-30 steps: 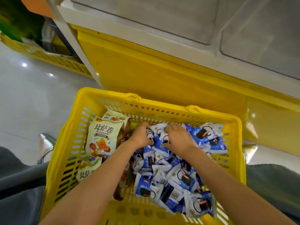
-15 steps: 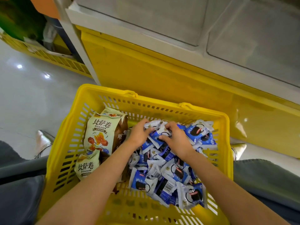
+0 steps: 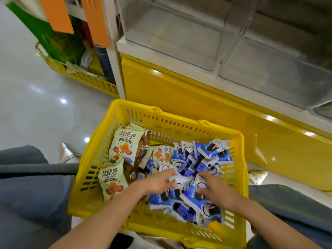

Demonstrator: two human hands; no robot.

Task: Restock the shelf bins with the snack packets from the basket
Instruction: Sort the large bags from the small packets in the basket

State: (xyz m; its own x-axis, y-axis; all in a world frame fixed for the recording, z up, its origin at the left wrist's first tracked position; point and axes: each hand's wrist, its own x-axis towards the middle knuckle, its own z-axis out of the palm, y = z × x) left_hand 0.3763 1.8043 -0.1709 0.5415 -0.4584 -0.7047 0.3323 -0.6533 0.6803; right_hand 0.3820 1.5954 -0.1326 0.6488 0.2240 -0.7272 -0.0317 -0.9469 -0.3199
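Note:
A yellow plastic basket sits on the floor in front of me. Its right half holds a heap of several small blue-and-white snack packets. Cream-and-brown bags with orange print lie in its left half. My left hand is in the heap, its fingers curled on a white packet. My right hand lies over the blue packets beside it with fingers spread and bent. Clear shelf bins stand above the yellow shelf base.
A second yellow basket with green and dark items stands at the left of a white shelf post. Orange tags hang at the top left. My knees in grey trousers and pale shoes flank the basket on a glossy floor.
Both hands have drawn back from the far side of the heap toward the basket's near middle. The view has tilted up, and more of the clear bins shows.

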